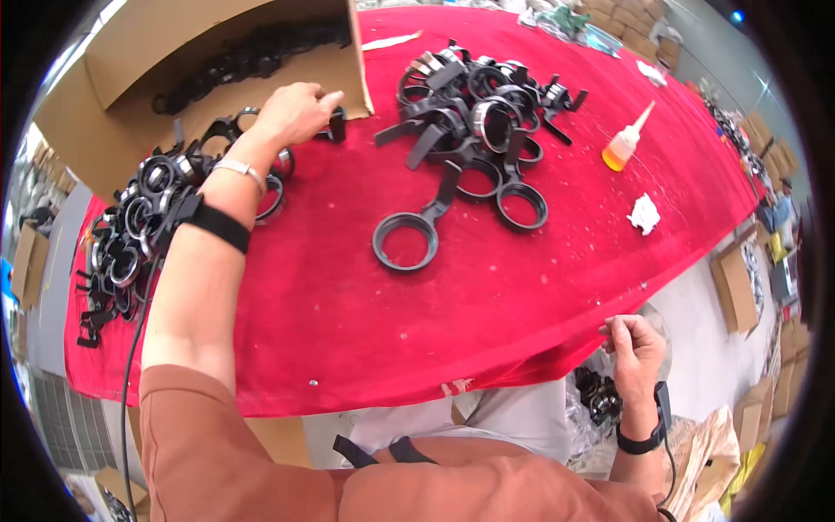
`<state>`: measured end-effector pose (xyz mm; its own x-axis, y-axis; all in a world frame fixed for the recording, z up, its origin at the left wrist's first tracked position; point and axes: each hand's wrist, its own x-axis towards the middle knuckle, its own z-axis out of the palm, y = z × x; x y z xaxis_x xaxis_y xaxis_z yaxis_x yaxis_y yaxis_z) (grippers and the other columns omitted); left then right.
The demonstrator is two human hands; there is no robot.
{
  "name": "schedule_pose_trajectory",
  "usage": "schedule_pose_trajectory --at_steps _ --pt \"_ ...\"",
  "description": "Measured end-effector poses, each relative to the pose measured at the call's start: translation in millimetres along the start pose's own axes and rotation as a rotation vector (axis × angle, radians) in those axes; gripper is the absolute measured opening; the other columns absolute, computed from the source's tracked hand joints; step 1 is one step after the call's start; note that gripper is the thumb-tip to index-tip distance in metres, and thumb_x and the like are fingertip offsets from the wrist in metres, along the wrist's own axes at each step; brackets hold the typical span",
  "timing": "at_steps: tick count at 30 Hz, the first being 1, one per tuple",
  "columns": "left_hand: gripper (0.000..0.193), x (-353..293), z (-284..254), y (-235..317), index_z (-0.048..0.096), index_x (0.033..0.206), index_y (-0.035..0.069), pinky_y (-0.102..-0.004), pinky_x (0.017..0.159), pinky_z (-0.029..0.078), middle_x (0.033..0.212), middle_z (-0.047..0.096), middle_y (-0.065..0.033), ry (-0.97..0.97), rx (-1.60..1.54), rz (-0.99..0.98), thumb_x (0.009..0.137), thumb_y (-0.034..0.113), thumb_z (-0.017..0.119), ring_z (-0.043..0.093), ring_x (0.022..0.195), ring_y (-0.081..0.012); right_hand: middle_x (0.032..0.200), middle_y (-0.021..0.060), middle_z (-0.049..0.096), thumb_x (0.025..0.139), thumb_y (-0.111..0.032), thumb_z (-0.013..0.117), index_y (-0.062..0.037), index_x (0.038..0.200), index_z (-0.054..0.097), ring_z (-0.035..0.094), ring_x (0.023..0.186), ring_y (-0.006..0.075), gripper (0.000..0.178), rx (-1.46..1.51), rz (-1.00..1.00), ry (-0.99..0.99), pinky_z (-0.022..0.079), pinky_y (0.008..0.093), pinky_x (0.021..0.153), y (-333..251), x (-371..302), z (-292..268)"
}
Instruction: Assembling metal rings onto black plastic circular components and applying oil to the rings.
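At the mouth of the cardboard box, my left hand (300,113) has its fingers curled over a black ring-shaped part (337,127); most of that part is hidden beneath the hand. Under and beside my left forearm lies a heap of black rings (156,178), some with shiny metal bands. My right hand (635,346) hovers past the table's near edge, fingers curled and pressed together; whatever is in them, if anything, is too small to see. A single black ring with a flat handle (406,243) lies mid-table, in front of another heap of such rings (483,109).
The open cardboard box (83,117) at the far left holds more black parts. On the right of the red tablecloth (348,322) are a bottle of yellow liquid with a pointed nozzle (619,150) and crumpled white tissue (644,214). Bagged black parts (597,396) sit below the near edge.
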<state>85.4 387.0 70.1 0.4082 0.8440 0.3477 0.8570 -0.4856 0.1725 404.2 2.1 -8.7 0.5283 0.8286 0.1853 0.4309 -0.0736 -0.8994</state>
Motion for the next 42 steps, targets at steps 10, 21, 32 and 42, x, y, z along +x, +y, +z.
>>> schedule_pose_trajectory --at_steps 10,21,32,42 --pt "0.031 -29 35 31 0.067 0.097 0.0 -0.0398 0.079 0.048 0.09 0.064 -0.0238 -0.335 -0.086 0.057 0.077 0.024 0.063 0.063 0.09 -0.0333 0.068 0.0026 0.062 0.091 -0.011 0.057 0.0022 0.083 0.063 0.054 0.059 0.0058 0.016 0.08 0.229 0.135 0.043 0.0201 0.056 54 -36 -35" --pt "0.013 -158 70 141 0.063 0.084 0.004 -0.0344 0.071 0.046 0.091 0.051 -0.0131 0.168 -0.417 -0.054 0.078 0.014 0.069 0.054 0.085 -0.0256 0.069 0.0009 0.061 0.09 -0.013 0.059 0.0002 0.085 0.063 0.05 0.054 0.0044 0.015 0.126 0.15 0.054 0.039 0.0194 0.047 71 -25 -24" --pt "0.032 -95 82 167 0.065 0.08 -0.002 -0.0382 0.065 0.044 0.073 0.059 -0.0181 0.152 -0.414 0.184 0.087 0.029 0.06 0.059 0.071 -0.0282 0.064 0.002 0.057 0.092 -0.022 0.055 0.0004 0.084 0.063 0.05 0.052 0.0082 0.025 0.075 0.352 0.33 0.039 0.0226 0.046 123 -41 -83" --pt "0.026 -151 67 135 0.059 0.112 -0.004 -0.0272 0.089 0.043 0.11 0.061 -0.0096 0.098 -0.599 -0.004 0.093 0.013 0.054 0.056 0.101 -0.0145 0.083 0.0148 0.066 0.085 -0.02 0.06 0.0024 0.103 0.062 0.065 0.071 0.0232 0.029 0.167 1.058 -0.001 0.054 0.0331 0.064 278 -103 -119"
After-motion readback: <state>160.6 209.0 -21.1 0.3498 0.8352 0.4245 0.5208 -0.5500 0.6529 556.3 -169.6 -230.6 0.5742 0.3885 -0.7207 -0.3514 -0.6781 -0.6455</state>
